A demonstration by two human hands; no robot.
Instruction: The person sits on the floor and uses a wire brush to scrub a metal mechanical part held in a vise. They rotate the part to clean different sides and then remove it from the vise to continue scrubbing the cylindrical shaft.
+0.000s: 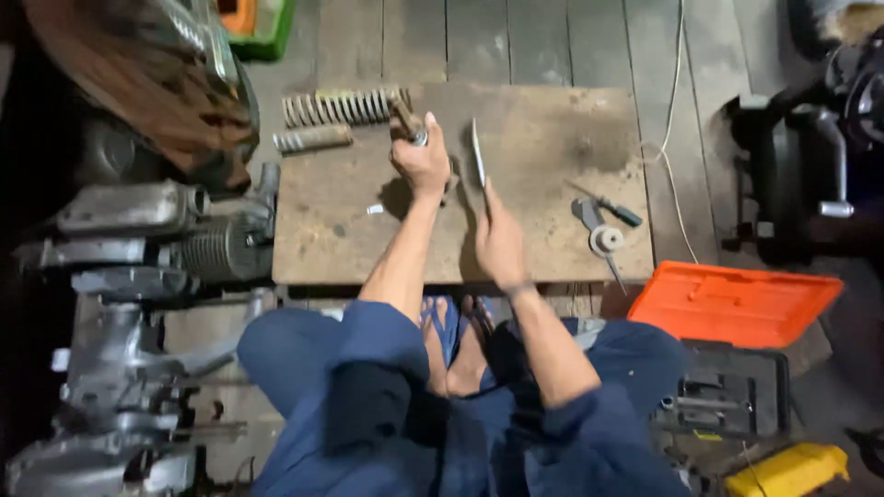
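- I see my left hand closed in a fist around a short rusty rod with a shiny metal end
- The rod sticks up out of the top of my fist and leans a little to the left
- It points toward a long coil spring that lies near the far edge of the wooden board, and its tip sits right by the end of that spring
- A smaller ribbed metal piece lies just below the spring, off to the left of my fist
- My right hand pinches the bottom of a thin flat metal blade between thumb and fingers
- The blade stands almost straight up from my hand, and its tip is about level with my left fist
- The blade and the rod are near each other but do not touch
- Both my arms reach forward from my knees, and my hands are held up a bit over the board
- A screwdriver with a dark handle and a small round metal part lie on the board to the right, well apart from my hands
- An open orange tool case sits on the floor to my right
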